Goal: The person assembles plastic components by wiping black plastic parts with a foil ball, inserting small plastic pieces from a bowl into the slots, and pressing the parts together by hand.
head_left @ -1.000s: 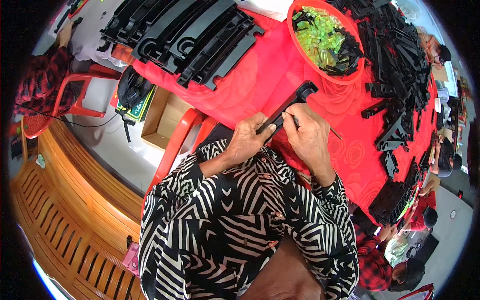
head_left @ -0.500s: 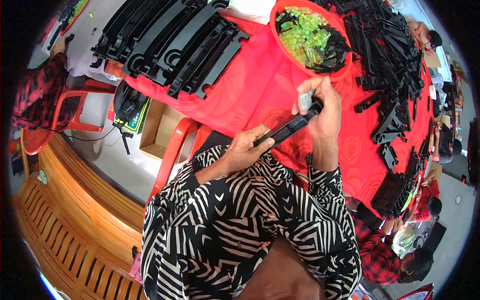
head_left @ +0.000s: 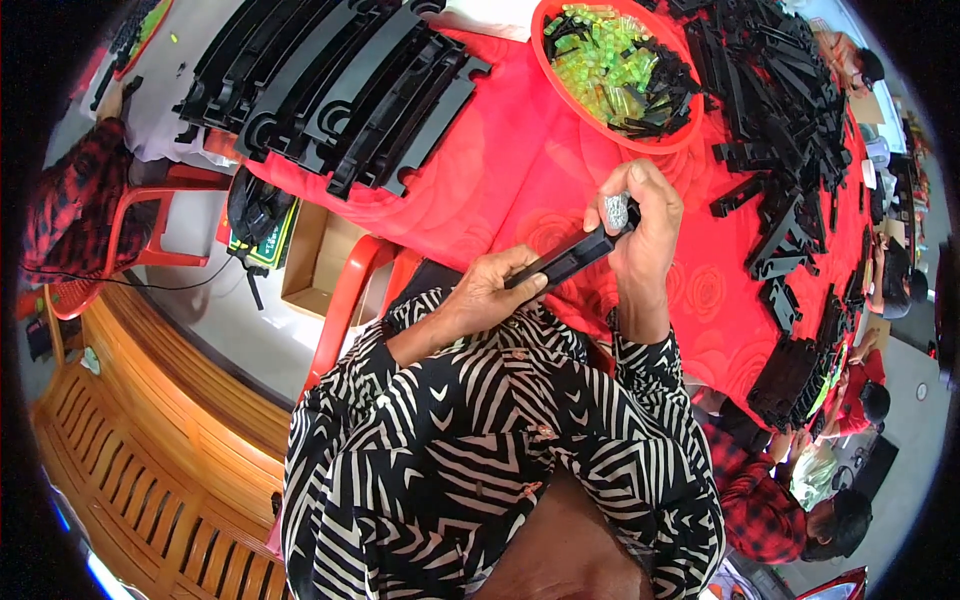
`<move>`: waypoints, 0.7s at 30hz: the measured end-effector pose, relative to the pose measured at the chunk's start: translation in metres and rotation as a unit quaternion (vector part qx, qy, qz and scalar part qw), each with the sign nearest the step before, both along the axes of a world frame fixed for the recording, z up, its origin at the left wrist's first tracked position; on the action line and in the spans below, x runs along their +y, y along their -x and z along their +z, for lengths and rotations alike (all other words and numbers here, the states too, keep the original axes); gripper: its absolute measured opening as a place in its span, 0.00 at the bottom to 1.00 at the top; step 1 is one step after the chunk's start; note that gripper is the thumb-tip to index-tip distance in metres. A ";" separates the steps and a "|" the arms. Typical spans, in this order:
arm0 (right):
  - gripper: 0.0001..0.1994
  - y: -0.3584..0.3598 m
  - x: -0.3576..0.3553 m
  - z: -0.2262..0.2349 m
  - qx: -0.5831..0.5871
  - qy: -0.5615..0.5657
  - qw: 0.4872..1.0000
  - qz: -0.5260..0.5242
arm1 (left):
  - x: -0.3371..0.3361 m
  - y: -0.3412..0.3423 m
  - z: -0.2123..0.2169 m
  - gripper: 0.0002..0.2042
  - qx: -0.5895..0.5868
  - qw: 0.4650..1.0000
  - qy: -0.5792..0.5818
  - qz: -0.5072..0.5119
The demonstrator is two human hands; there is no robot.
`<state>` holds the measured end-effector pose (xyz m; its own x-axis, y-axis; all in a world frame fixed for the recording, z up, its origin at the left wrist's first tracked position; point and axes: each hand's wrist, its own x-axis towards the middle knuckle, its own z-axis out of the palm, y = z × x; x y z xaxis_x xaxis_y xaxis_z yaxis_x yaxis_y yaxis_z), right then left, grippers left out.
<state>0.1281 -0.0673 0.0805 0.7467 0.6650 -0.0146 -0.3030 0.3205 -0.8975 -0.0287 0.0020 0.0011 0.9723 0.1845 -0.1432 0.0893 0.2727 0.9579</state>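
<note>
My left hand (head_left: 497, 288) is closed round the near end of a long black plastic part (head_left: 572, 258), which slants up to the right over my lap. At its far end, my right hand (head_left: 647, 215) has thumb and fingers bent round a small silvery-grey lump (head_left: 616, 212), perhaps wrapped in foil or clear film; its exact kind I cannot make out. The lump sits against the far end of the black part. My right palm hides some of that end.
A red basin (head_left: 688, 135) of yellow-green clear pieces and small black parts stands ahead on the red cloth (head_left: 480, 170). Long black parts (head_left: 330, 100) lie in rows at left, loose black pieces (head_left: 780, 110) are heaped at right. A red chair (head_left: 340, 310) is beside me; people sit around.
The silvery lump has turned and shifted slightly in my right fingers, close to the part's end. The black part tilts a little differently. My left hand keeps its hold.
</note>
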 end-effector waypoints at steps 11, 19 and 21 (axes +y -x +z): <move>0.11 0.000 -0.002 0.002 -0.015 0.022 0.999 -0.033 | 0.006 -0.006 0.010 0.06 0.030 0.998 -0.035 -0.052; 0.12 0.006 -0.001 0.005 -0.029 0.055 0.996 -0.060 | 0.005 -0.007 0.016 0.09 0.052 0.992 0.101 -0.051; 0.12 0.008 0.000 0.008 -0.033 0.048 0.995 -0.080 | 0.003 -0.007 0.014 0.09 0.046 0.994 0.091 -0.040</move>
